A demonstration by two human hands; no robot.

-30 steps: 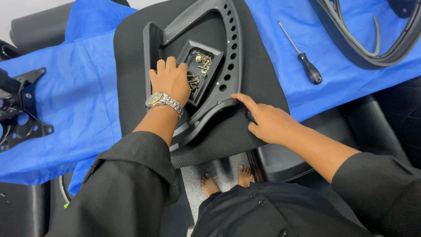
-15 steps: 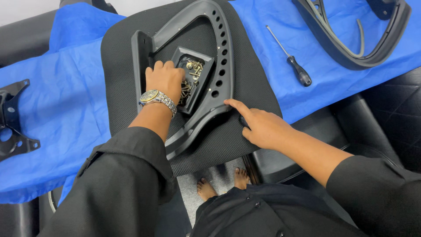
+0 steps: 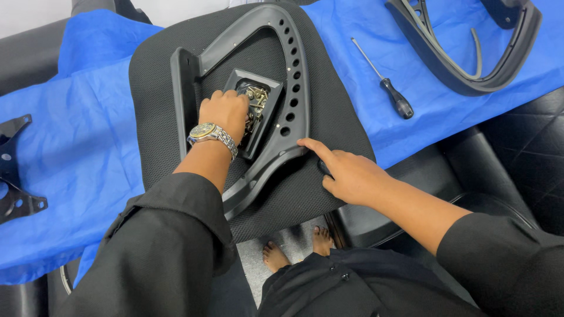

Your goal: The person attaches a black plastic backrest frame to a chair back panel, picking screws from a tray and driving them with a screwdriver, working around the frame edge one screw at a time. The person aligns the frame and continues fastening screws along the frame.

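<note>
The left hand (image 3: 226,111), a metal watch (image 3: 207,132) at its wrist, is curled knuckles-up over a small black tray (image 3: 265,111) of brass-coloured screws (image 3: 257,95); the fingertips are buried among the screws, so whether any is pinched cannot be told. The tray is set inside the opening of a black plastic armrest frame (image 3: 294,76), a curved loop with a row of holes down its right limb. The right hand (image 3: 346,174) is laid flat and open, holding nothing, its forefinger stretched out and pressed against the near end of the frame where it bends back toward the left. The frame lies on a black mesh seat cushion (image 3: 341,111), placed in the middle of a blue sheet (image 3: 88,135) spread over dark chairs.

Compared with a second ago, the left hand is seen shifted from resting on the tray's near-left edge to reaching farther into the screws, while the right hand is kept against the frame's near end. In judgement, the frame is being steadied while fasteners are picked out.

A black-handled screwdriver (image 3: 388,91) is left untouched on the sheet to the far right, beside a second curved frame (image 3: 470,53). A black metal bracket (image 3: 14,170) is seen at the left edge. Bare feet (image 3: 296,249) are visible on the floor below.
</note>
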